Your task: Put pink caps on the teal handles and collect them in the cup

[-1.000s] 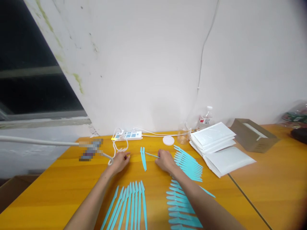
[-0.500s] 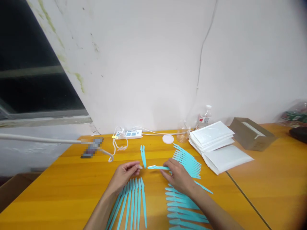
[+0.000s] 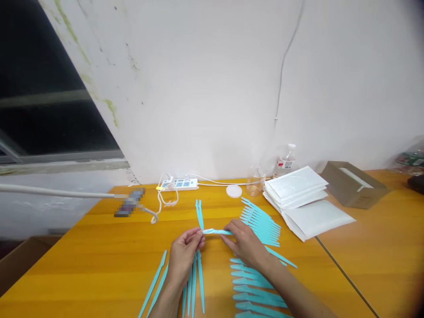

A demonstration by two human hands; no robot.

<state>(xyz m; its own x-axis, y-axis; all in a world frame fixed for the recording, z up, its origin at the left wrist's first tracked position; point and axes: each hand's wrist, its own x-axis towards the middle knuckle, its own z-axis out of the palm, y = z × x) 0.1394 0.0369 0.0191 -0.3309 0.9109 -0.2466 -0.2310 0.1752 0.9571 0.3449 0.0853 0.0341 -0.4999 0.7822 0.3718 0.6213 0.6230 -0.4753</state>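
My right hand [image 3: 243, 240] grips the handle of a slim turquoise eyebrow razor [image 3: 218, 231], whose pale blade end points left. At that end my left hand [image 3: 188, 247] pinches a small clear piece, probably a blade cap, mostly hidden by the fingers; it meets the razor's tip. Beneath my left wrist lie several turquoise razors [image 3: 201, 282], partly covered by the arm. Two more razors [image 3: 199, 214] rest just beyond my fingers. A row of razors [image 3: 255, 282] lies under my right forearm, and another fanned group [image 3: 261, 223] sits beyond my right hand.
White padded envelopes [image 3: 298, 187] are stacked at the right, with an open cardboard box [image 3: 356, 185] behind. A clear jar [image 3: 255, 183], a round lid [image 3: 234, 191], a bottle [image 3: 286, 161] and a power strip [image 3: 185, 183] stand along the wall. A phone-like object [image 3: 130, 203] lies left.
My left hand has moved right with the clear piece and brought it to the razor's tip. My right hand keeps its hold on the razor in nearly the same place.
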